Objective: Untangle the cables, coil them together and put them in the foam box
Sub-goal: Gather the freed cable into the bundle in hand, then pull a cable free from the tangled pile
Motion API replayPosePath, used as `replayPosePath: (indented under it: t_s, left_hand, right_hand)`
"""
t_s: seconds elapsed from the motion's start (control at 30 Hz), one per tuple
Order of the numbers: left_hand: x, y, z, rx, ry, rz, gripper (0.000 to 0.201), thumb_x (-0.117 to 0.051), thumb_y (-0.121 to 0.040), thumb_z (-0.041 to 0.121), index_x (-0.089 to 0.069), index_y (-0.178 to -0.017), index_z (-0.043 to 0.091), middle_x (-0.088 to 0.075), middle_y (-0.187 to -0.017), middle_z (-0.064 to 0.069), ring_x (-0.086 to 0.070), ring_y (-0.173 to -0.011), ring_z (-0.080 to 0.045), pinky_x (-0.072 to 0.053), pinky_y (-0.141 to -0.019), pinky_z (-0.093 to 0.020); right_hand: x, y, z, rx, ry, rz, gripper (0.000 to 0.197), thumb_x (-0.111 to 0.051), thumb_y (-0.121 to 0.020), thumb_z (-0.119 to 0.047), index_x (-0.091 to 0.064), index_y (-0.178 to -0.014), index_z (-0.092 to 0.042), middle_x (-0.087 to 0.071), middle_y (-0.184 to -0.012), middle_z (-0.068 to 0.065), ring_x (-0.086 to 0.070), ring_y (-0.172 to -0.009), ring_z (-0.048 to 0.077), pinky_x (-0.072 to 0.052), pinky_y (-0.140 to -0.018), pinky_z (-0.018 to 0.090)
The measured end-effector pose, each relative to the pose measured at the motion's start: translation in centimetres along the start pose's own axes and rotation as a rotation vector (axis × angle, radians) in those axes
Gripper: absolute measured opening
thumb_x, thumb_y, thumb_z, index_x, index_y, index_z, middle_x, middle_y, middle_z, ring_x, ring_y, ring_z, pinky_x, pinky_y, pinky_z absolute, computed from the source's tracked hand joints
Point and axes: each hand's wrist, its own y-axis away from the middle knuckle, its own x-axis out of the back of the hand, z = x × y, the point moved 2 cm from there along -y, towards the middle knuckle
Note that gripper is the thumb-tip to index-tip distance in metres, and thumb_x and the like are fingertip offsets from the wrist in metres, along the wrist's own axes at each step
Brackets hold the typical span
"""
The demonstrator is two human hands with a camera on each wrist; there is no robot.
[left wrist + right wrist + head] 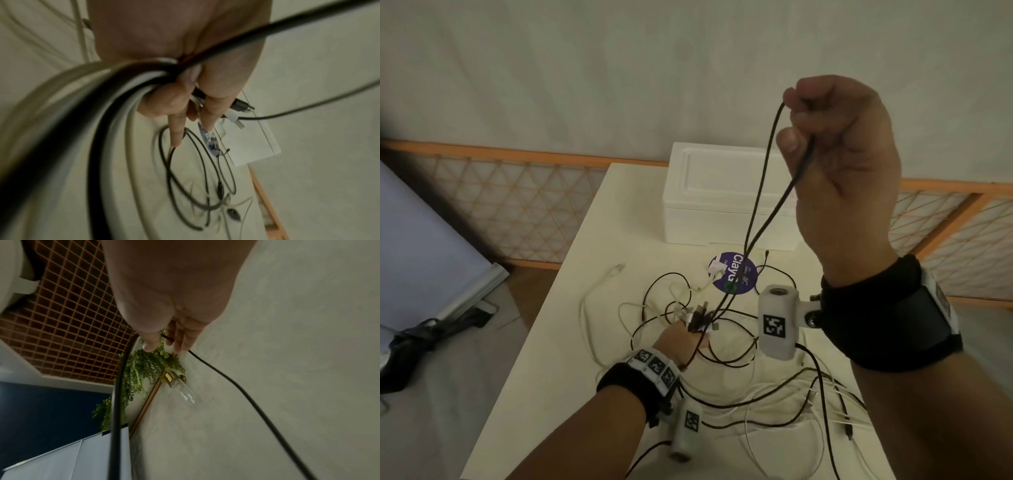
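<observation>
We pinch a loop of the black cable [763, 209] high in our right hand [839, 154] to draw it free, while our left hand [681, 342] grips the gathered cable ends [700, 317] low over the surface [544, 377], the closed foam box [722, 195] waiting behind

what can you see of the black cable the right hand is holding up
The black cable is thin and dark, looks matte and flexible. The right hand pinches it high above the table, folded into a loop over the fingers. Its two strands run down, converge near the round purple sticker, and reach the bunch of plug ends gripped by the left hand. Below that it is lost among the other black and white cables.
</observation>
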Motion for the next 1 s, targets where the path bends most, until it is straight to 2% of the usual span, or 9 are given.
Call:
replayPosePath:
  t_s: [0.13, 0.2, 0.33, 0.43, 0.53, 0.63, 0.77, 0.83, 1.0]
  left_hand:
    - [1.3, 0.9, -0.8, 0.075, 0.529, 0.107, 0.013, -0.060, -0.087, 0.015, -0.064, -0.084, 0.003, -0.071, -0.078, -0.008, -0.046, -0.037, -0.014, -0.039, -0.042, -0.026]
    - [1.9, 1.5, -1.6, 0.109, 0.772, 0.191, 0.016, -0.058, -0.090, 0.013, -0.056, -0.075, 0.006, -0.057, -0.058, -0.004, -0.036, -0.034, -0.010, -0.032, -0.038, -0.021]
    - [3.0, 2.9, -2.6, 0.209, 1.096, 0.277, 0.030, -0.056, -0.095, 0.023, -0.044, -0.068, 0.016, -0.035, -0.044, 0.002, -0.029, -0.035, -0.010, -0.030, -0.039, -0.021]
    - [3.5, 4.1, -2.7, 0.246, 1.202, 0.276, 0.033, -0.056, -0.094, 0.035, -0.045, -0.070, 0.017, -0.036, -0.044, 0.002, -0.029, -0.032, -0.011, -0.035, -0.041, -0.022]
    - [3.6, 5.2, -2.2, 0.175, 1.285, 0.233, 0.029, -0.055, -0.095, 0.036, -0.050, -0.075, 0.015, -0.043, -0.046, 0.001, -0.034, -0.034, -0.011, -0.039, -0.045, -0.024]
    - [3.3, 6.1, -1.4, 0.100, 1.317, 0.198, 0.024, -0.058, -0.093, 0.027, -0.052, -0.074, 0.014, -0.046, -0.052, 0.000, -0.036, -0.043, -0.011, -0.042, -0.052, -0.027]
    - [3.0, 7.4, -0.2, -0.018, 1.306, 0.143, 0.027, -0.059, -0.091, 0.032, -0.054, -0.074, 0.012, -0.049, -0.056, -0.004, -0.043, -0.051, -0.015, -0.043, -0.053, -0.026]
    - [3.0, 8.0, -0.2, -0.018, 1.246, 0.144, 0.040, -0.057, -0.091, 0.041, -0.056, -0.067, 0.009, -0.054, -0.057, -0.008, -0.053, -0.053, -0.019, -0.046, -0.054, -0.028]
    - [4.3, 9.5, -3.6, 0.008, 1.488, 0.195, 0.052, -0.051, -0.091, 0.046, -0.038, -0.048, 0.019, -0.032, -0.046, 0.002, -0.034, -0.038, -0.013, -0.034, -0.052, -0.028]
  right_hand:
    - [2.9, 0.1, 0.2, 0.166, 0.429, 0.120, 0.018, -0.062, -0.081, 0.001, -0.061, -0.079, -0.017, -0.054, -0.111, 0.005, -0.053, -0.105, 0.023, -0.047, -0.089, 0.042]
    - [4.8, 0.4, 0.3, 0.247, 0.535, 0.198, 0.011, -0.061, -0.080, 0.005, -0.065, -0.078, -0.005, -0.054, -0.107, 0.010, -0.052, -0.107, 0.024, -0.043, -0.092, 0.030]
    - [7.5, 0.8, 1.3, 0.137, 0.724, 0.225, 0.024, -0.055, -0.083, -0.015, -0.064, -0.085, -0.037, -0.061, -0.104, 0.013, -0.055, -0.110, 0.033, -0.043, -0.090, 0.049]
    - [7.3, 2.1, 0.8, 0.070, 0.913, 0.185, 0.018, -0.055, -0.076, -0.011, -0.067, -0.083, -0.023, -0.050, -0.116, 0.008, -0.048, -0.115, 0.037, -0.037, -0.098, 0.042]
    - [6.6, 3.6, 0.9, -0.272, 1.301, -0.223, 0.023, -0.052, -0.075, -0.016, -0.071, -0.086, -0.011, -0.059, -0.107, 0.013, -0.056, -0.094, 0.038, -0.040, -0.091, 0.036]
    - [3.8, 6.0, 0.8, -0.609, 1.193, -0.586, 0.028, -0.054, -0.083, -0.021, -0.066, -0.106, -0.014, -0.058, -0.112, 0.010, -0.057, -0.101, 0.032, -0.048, -0.088, 0.037]
    - [-4.8, 13.2, 2.3, -0.722, 0.598, -1.093, 0.070, -0.067, -0.079, -0.030, -0.037, -0.141, -0.020, -0.047, -0.139, 0.000, -0.047, -0.125, 0.018, -0.039, -0.104, 0.030]
    - [-7.7, 17.8, 4.2, -0.832, 0.380, -1.272, 0.080, -0.074, -0.074, -0.028, -0.029, -0.140, -0.018, -0.056, -0.127, 0.003, -0.056, -0.112, 0.019, -0.047, -0.097, 0.036]
    - [-7.9, 23.8, 7.3, -0.692, 0.598, -1.538, 0.043, -0.065, -0.080, -0.023, -0.051, -0.120, -0.017, -0.062, -0.108, 0.007, -0.059, -0.097, 0.026, -0.050, -0.083, 0.037]
